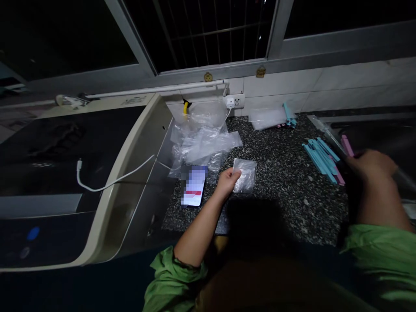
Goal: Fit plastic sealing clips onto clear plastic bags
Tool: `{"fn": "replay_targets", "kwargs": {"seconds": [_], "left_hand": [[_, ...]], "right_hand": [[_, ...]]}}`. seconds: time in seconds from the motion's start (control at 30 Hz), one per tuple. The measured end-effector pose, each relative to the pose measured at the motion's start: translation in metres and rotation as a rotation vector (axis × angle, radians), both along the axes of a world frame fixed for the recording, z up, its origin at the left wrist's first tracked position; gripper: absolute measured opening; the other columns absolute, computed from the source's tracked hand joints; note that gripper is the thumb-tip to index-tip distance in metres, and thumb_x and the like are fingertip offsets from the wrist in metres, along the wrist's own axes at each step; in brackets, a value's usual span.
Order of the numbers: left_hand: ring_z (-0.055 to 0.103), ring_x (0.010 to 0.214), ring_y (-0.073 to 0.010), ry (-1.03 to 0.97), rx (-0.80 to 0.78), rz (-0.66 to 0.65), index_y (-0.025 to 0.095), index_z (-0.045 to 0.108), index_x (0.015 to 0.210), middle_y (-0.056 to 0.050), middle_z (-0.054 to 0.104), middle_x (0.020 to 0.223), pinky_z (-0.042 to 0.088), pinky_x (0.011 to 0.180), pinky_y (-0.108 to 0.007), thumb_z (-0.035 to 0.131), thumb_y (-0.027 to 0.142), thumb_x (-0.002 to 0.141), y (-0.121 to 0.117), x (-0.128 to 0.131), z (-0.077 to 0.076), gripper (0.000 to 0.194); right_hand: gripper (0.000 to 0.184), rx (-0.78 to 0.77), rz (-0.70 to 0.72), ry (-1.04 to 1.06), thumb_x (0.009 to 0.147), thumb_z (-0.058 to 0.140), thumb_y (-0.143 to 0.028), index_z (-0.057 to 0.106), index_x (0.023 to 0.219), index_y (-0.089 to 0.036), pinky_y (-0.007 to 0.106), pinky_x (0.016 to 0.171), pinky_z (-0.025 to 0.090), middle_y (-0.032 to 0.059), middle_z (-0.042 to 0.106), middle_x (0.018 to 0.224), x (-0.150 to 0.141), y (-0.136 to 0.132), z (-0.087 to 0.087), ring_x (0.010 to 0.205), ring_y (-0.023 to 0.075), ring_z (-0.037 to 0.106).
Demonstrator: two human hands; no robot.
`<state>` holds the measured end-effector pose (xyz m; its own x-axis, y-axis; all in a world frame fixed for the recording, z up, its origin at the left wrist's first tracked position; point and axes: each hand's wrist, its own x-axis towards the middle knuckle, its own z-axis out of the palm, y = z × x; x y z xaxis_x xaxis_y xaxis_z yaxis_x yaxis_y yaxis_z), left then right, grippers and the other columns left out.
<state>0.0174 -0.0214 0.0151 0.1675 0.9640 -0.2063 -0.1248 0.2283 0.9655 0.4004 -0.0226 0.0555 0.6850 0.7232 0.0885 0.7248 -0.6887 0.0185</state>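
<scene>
My left hand (pixel 227 181) pinches the left edge of a small clear plastic bag (pixel 245 174) that lies on the dark speckled countertop (pixel 282 195). My right hand (pixel 370 167) is curled closed over the right end of a pile of blue and pink strips (pixel 321 158), with a pink strip (pixel 347 145) sticking out just beyond it. What its fingers hold is hidden. Both forearms come out of rolled green sleeves.
A phone (pixel 194 185) lies left of the small bag, beside a heap of crumpled clear bags (pixel 203 138). More bags and strips (pixel 273 117) sit by the wall. A washing machine (pixel 74 173) with a white cable (pixel 113 177) stands left; a sink (pixel 383 134) is right.
</scene>
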Motion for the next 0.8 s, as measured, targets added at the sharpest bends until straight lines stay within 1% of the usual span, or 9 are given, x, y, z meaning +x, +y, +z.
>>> {"fn": "replay_targets", "kwargs": {"seconds": [0.03, 0.07, 0.13, 0.23, 0.37, 0.47, 0.57, 0.67, 0.8], "left_hand": [[0.033, 0.049, -0.0070, -0.009, -0.007, -0.010, 0.015, 0.052, 0.056, 0.006, 0.044, 0.049, 0.024, 0.051, -0.021, 0.067, 0.037, 0.059, 0.000, 0.000, 0.000, 0.026], [0.033, 0.049, -0.0069, -0.019, -0.011, -0.017, 0.015, 0.053, 0.056, 0.006, 0.044, 0.049, 0.024, 0.051, -0.021, 0.067, 0.037, 0.058, 0.000, 0.000, -0.001, 0.027], [0.035, 0.049, -0.0070, -0.048, -0.026, -0.026, 0.015, 0.054, 0.058, 0.005, 0.046, 0.050, 0.024, 0.051, -0.021, 0.068, 0.038, 0.057, 0.000, 0.000, -0.002, 0.027], [0.039, 0.048, -0.0078, -0.094, -0.083, -0.048, 0.014, 0.057, 0.063, 0.004, 0.051, 0.052, 0.026, 0.051, -0.021, 0.069, 0.037, 0.054, 0.001, 0.001, -0.005, 0.027], [0.044, 0.050, -0.0093, -0.152, -0.149, -0.055, 0.013, 0.060, 0.067, 0.002, 0.058, 0.057, 0.030, 0.053, -0.022, 0.071, 0.033, 0.052, 0.003, 0.002, -0.007, 0.027], [0.047, 0.052, -0.0102, -0.196, -0.167, -0.052, 0.013, 0.061, 0.067, 0.000, 0.060, 0.059, 0.033, 0.055, -0.023, 0.071, 0.031, 0.052, 0.003, 0.002, -0.007, 0.026], [0.049, 0.053, -0.0106, -0.210, -0.167, -0.058, 0.013, 0.062, 0.069, 0.000, 0.061, 0.060, 0.034, 0.055, -0.023, 0.071, 0.029, 0.051, 0.003, 0.002, -0.007, 0.025], [0.049, 0.052, -0.0105, -0.199, -0.160, -0.068, 0.013, 0.062, 0.069, 0.000, 0.061, 0.060, 0.035, 0.055, -0.023, 0.070, 0.028, 0.052, 0.003, 0.002, -0.006, 0.024], [0.046, 0.049, -0.0094, -0.181, -0.142, -0.092, 0.013, 0.061, 0.069, 0.002, 0.059, 0.056, 0.032, 0.051, -0.021, 0.066, 0.025, 0.053, 0.003, 0.002, -0.007, 0.021]], "right_hand": [[0.037, -0.067, -0.062, 0.056, 0.075, 0.056, -0.037, 0.068, 0.098, -0.012, 0.034, 0.056, 0.037, 0.0229, 0.067, 0.091, -0.010, 0.000, 0.006, 0.083, 0.0292, 0.064], [0.039, -0.087, -0.086, 0.075, 0.077, 0.053, -0.037, 0.065, 0.106, -0.013, 0.034, 0.058, 0.038, 0.0222, 0.066, 0.099, -0.021, 0.000, 0.011, 0.088, 0.0289, 0.063], [0.042, -0.062, -0.018, 0.063, 0.079, 0.049, -0.037, 0.061, 0.111, -0.014, 0.033, 0.061, 0.039, 0.0201, 0.065, 0.103, -0.039, 0.002, 0.016, 0.092, 0.0281, 0.061], [0.036, 0.051, 0.177, 0.018, 0.076, 0.049, -0.037, 0.063, 0.102, -0.016, 0.031, 0.057, 0.037, 0.0157, 0.067, 0.097, -0.060, 0.005, 0.011, 0.086, 0.0270, 0.061], [0.025, 0.219, 0.499, -0.003, 0.074, 0.051, -0.034, 0.064, 0.086, -0.017, 0.030, 0.054, 0.035, 0.0134, 0.067, 0.087, -0.081, 0.008, -0.005, 0.076, 0.0239, 0.059], [0.020, 0.339, 0.739, 0.011, 0.076, 0.051, -0.032, 0.063, 0.079, -0.017, 0.031, 0.056, 0.037, 0.0138, 0.067, 0.082, -0.099, 0.008, -0.016, 0.073, 0.0230, 0.058], [0.019, 0.484, 0.938, 0.030, 0.079, 0.049, -0.033, 0.062, 0.079, -0.019, 0.032, 0.059, 0.041, 0.0085, 0.065, 0.077, -0.118, 0.005, -0.023, 0.071, 0.0217, 0.058], [0.020, 0.571, 1.073, 0.086, 0.082, 0.049, -0.034, 0.063, 0.083, -0.020, 0.032, 0.061, 0.045, 0.0066, 0.064, 0.076, -0.140, 0.000, -0.023, 0.072, 0.0207, 0.059], [0.018, 0.629, 1.172, 0.201, 0.084, 0.050, -0.032, 0.064, 0.087, -0.021, 0.032, 0.066, 0.049, 0.0068, 0.065, 0.081, -0.168, -0.009, -0.015, 0.075, 0.0193, 0.060]]}}
